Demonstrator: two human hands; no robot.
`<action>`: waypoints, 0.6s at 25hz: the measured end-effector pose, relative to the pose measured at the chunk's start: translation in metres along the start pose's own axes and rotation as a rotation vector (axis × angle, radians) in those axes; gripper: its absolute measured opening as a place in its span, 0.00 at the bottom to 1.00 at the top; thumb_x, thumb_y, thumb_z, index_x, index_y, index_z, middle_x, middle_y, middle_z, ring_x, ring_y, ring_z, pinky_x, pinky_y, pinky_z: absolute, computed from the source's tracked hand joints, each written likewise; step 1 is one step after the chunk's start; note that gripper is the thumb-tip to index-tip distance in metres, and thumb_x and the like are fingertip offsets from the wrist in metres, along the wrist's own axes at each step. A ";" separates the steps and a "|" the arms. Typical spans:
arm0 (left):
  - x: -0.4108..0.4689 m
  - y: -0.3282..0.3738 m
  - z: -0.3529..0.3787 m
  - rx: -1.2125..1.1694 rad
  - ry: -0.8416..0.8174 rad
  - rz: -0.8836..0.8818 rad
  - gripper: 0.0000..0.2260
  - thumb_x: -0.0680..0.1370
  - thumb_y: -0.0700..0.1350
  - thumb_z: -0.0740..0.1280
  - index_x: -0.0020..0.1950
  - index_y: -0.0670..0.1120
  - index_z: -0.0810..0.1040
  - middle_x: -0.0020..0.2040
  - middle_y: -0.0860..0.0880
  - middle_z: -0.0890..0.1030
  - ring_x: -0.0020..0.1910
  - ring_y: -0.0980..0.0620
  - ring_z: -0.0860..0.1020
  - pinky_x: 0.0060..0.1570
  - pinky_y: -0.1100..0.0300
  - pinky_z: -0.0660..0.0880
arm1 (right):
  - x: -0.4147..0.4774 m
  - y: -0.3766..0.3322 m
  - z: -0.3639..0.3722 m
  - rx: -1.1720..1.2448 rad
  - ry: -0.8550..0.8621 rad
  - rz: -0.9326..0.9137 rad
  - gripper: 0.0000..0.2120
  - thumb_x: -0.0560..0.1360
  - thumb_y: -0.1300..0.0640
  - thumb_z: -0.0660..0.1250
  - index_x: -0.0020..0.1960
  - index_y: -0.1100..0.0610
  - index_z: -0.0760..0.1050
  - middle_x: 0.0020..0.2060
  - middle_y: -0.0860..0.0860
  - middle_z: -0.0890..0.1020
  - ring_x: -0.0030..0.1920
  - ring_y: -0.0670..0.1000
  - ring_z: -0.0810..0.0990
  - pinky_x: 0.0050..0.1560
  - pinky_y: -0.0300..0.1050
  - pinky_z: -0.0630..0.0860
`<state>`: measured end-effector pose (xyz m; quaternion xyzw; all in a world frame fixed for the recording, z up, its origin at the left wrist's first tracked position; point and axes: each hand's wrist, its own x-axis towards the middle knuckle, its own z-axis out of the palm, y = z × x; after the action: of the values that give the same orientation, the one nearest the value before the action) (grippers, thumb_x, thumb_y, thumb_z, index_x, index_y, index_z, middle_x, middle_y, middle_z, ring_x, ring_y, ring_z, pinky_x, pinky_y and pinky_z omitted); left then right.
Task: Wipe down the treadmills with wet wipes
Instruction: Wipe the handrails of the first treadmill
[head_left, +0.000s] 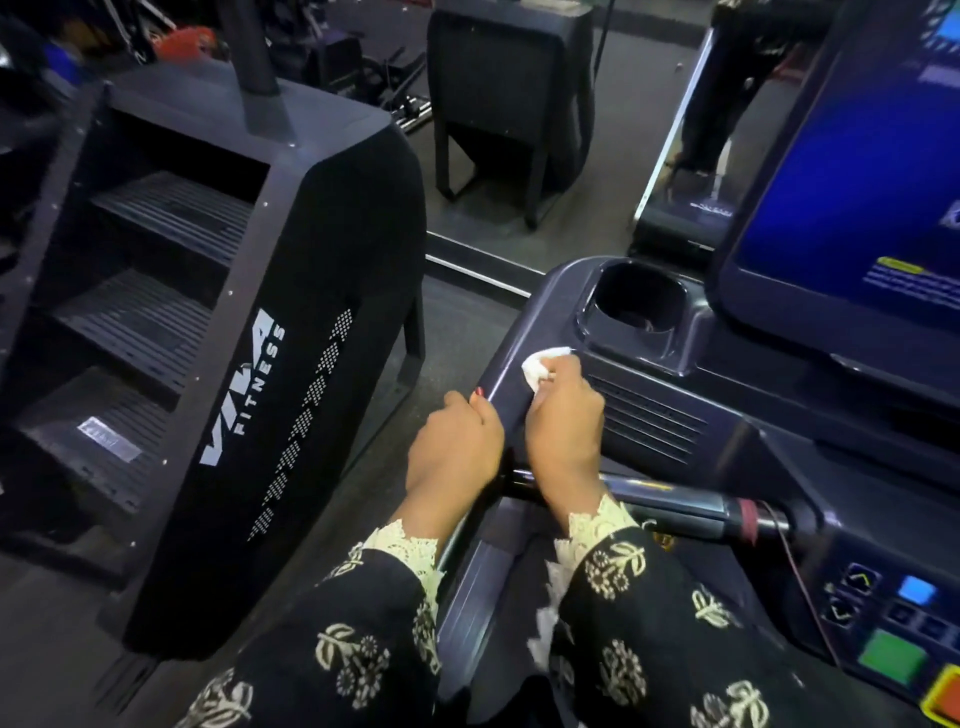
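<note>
Your right hand (563, 421) has its fingers curled round a crumpled wet wipe (540, 365), bunched at the fingertips at its 11 o'clock and pressed on the sloping left corner of the treadmill console (524, 312). Bunched small like that, the wipe probably follows the curved moulding better than a flat sheet would. At 9 o'clock, close beside it, your left hand (454, 447) curls over the console's outer edge, thumb on top, most likely to steady you while you lean in. The ribbed vent grille (649, 423) lies at 3 o'clock, touching your knuckles' side; its slats may snag the wipe. The cup holder (636, 301) sinks in at 1 o'clock, a deep well that looks unwiped as far as you can judge. The lit screen (852, 197) stands at 2 o'clock, and the handlebar (675, 499) crosses under your wrist at 6 o'clock. The button panel (893, 623) sits at 4 o'clock; pressing there could trigger something. A stair machine (291, 338) crowds your left at 9 o'clock.
</note>
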<state>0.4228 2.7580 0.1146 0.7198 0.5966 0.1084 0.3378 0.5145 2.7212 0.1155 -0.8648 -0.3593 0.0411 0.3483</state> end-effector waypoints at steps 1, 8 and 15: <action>0.001 0.001 0.001 0.025 0.016 0.009 0.20 0.83 0.51 0.48 0.62 0.38 0.70 0.60 0.34 0.76 0.58 0.34 0.75 0.53 0.50 0.69 | 0.012 0.001 -0.002 -0.004 -0.003 0.061 0.10 0.79 0.65 0.56 0.59 0.64 0.70 0.51 0.65 0.79 0.50 0.65 0.77 0.44 0.49 0.69; -0.001 0.003 0.004 0.131 0.105 0.054 0.19 0.83 0.51 0.49 0.59 0.39 0.72 0.56 0.36 0.78 0.56 0.35 0.76 0.52 0.49 0.70 | 0.023 0.021 -0.010 -0.404 -0.410 -0.211 0.08 0.78 0.62 0.58 0.56 0.61 0.69 0.52 0.61 0.77 0.53 0.64 0.77 0.44 0.50 0.68; 0.000 0.003 0.015 0.313 0.179 0.362 0.23 0.82 0.51 0.53 0.75 0.44 0.59 0.62 0.40 0.74 0.56 0.38 0.76 0.50 0.47 0.72 | 0.042 0.032 -0.028 -0.379 -0.107 -0.358 0.09 0.75 0.67 0.60 0.55 0.63 0.71 0.53 0.60 0.75 0.53 0.62 0.73 0.49 0.50 0.67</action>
<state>0.4334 2.7519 0.1050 0.8459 0.4952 0.1368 0.1433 0.5736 2.7157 0.1239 -0.8339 -0.5257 -0.0435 0.1627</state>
